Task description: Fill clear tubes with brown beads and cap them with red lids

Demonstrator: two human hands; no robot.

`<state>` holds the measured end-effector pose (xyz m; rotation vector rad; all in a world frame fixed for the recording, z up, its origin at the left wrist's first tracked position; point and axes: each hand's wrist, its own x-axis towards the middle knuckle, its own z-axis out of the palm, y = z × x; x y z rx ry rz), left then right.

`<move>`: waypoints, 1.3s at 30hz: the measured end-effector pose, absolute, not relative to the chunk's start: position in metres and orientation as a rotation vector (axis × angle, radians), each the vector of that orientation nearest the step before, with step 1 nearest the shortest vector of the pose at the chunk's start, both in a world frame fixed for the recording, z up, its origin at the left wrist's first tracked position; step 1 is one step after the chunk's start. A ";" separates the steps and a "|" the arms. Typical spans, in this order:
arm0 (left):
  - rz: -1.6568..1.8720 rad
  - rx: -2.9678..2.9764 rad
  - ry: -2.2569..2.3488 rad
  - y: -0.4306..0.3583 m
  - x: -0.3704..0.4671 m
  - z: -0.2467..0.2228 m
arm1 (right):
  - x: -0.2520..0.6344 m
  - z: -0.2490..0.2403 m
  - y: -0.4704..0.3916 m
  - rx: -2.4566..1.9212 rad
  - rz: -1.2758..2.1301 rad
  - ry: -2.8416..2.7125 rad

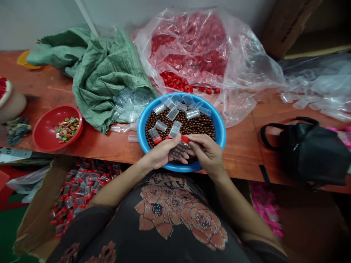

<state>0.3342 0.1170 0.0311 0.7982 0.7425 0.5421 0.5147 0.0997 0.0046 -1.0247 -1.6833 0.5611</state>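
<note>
Over the front of a blue basin (222, 133), my left hand (161, 152) is closed around a small clear plastic container (180, 151) filled with brown balls. Its red cap (185, 139) is pinched by the fingers of my right hand (208, 152). Whether the cap is fully seated cannot be made out. Brown candy-like balls (199, 128) fill the basin. Several clear containers (172, 113) lie on top of them, towards the back. Left of my hands, another container with a red cap (157, 140) rests on the balls.
Behind the basin sits a clear bag of red caps (192, 47). Left of it are a green sack (109, 69), loose clear containers (130, 104) and a red bowl (41, 128) with wrapped sweets. A carton (35, 215) holds capped containers below. A black bag (315, 149) lies right.
</note>
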 end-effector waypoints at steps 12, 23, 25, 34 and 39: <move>0.657 0.923 0.913 0.110 0.347 0.033 | 0.516 0.018 0.095 -1.077 0.627 -1.638; 0.655 0.827 0.874 0.113 0.343 0.036 | 0.520 0.018 0.097 -0.935 0.461 -1.949; 0.661 0.766 0.844 0.116 0.342 0.036 | 0.517 0.016 0.093 -0.975 0.495 -1.949; 0.660 0.508 0.691 0.124 0.338 0.037 | 0.508 -0.001 0.095 -1.140 0.955 -1.412; 0.652 0.603 0.743 0.118 0.345 0.029 | 0.502 0.007 0.098 -1.101 0.857 -1.308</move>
